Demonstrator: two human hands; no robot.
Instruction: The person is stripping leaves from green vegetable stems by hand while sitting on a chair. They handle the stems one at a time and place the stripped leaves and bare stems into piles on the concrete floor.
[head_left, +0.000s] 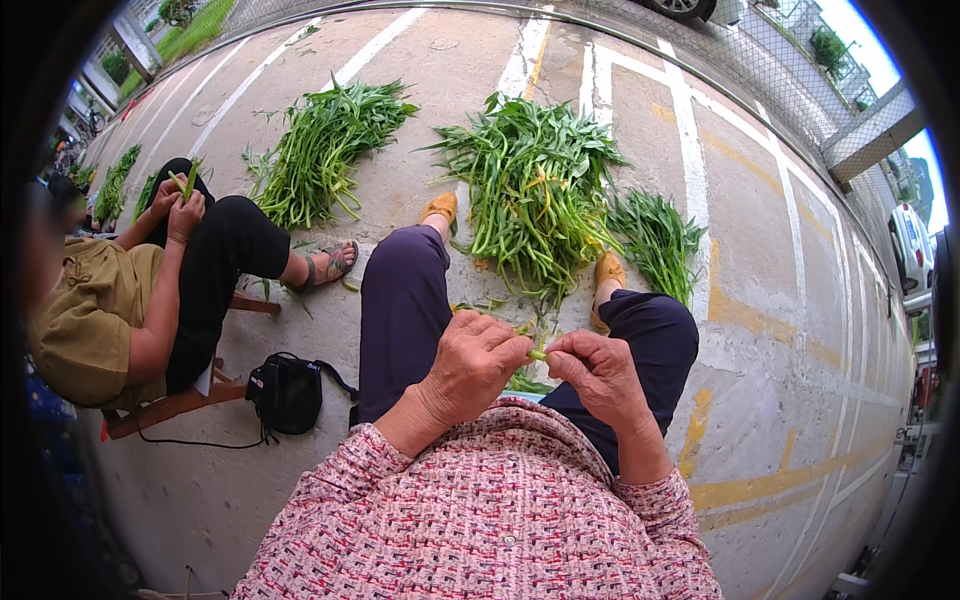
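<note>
My left hand (480, 364) and my right hand (596, 367) meet above my lap, each pinching an end of a short green stem (537, 355). Between my feet and beyond them lies a large heap of leafy water spinach (525, 195), its stems towards me and its leaves away. A smaller bunch of greens (660, 240) rests on the concrete to the right of the heap. Some loose leaves (527, 382) show below my hands, partly hidden by my hands and shirt.
At the left a co-worker on a wooden stool (172, 405) holds green stems (187, 180). Another pile of greens (326, 150) lies before that person. A black bag (289, 394) with a strap stands on the ground between us. A wire-mesh fence (802, 97) runs behind.
</note>
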